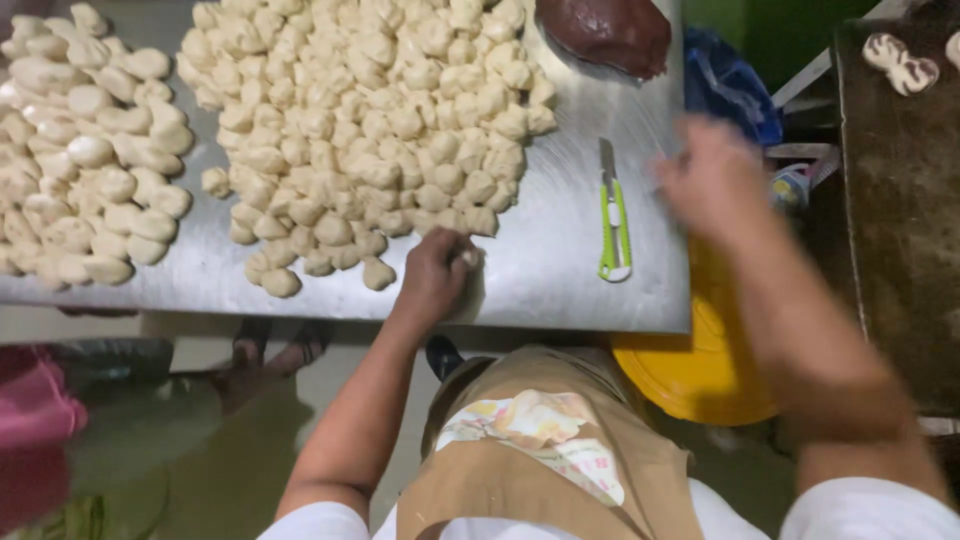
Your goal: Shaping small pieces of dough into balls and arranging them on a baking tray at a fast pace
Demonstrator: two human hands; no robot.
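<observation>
On the steel desk (pixel 560 270), near its front edge, the left hand (pixel 432 275) rests knuckles up with its fingers curled down over a small piece of pale dough (pixel 468 258), which shows only as a sliver at the fingertips. Just beyond that hand lies the big heap of dough pieces (pixel 370 120), small rough lumps packed close together and reaching toward the far edge of the desk; a few stray lumps sit apart at the near side, just left of the hand. A second heap of dough pieces (pixel 85 150) covers the left end of the desk, set apart from the first by a bare strip of steel.

The right hand (pixel 712 180) is raised over the right edge of the desk and is blurred, so I cannot tell how far it is open or whether it has hold of anything. Between the two hands, nearer the right one, a green and white utility knife (pixel 613 215) lies flat on the steel, pointing away from the person. At the far right corner of the desk sits a dark brown mass (pixel 610 32). Below the desk's right edge stands a yellow bucket (pixel 700 375), and further right a dark tray (pixel 900 200) carries marbled brown and white dough shapes (pixel 900 62) at its far end
</observation>
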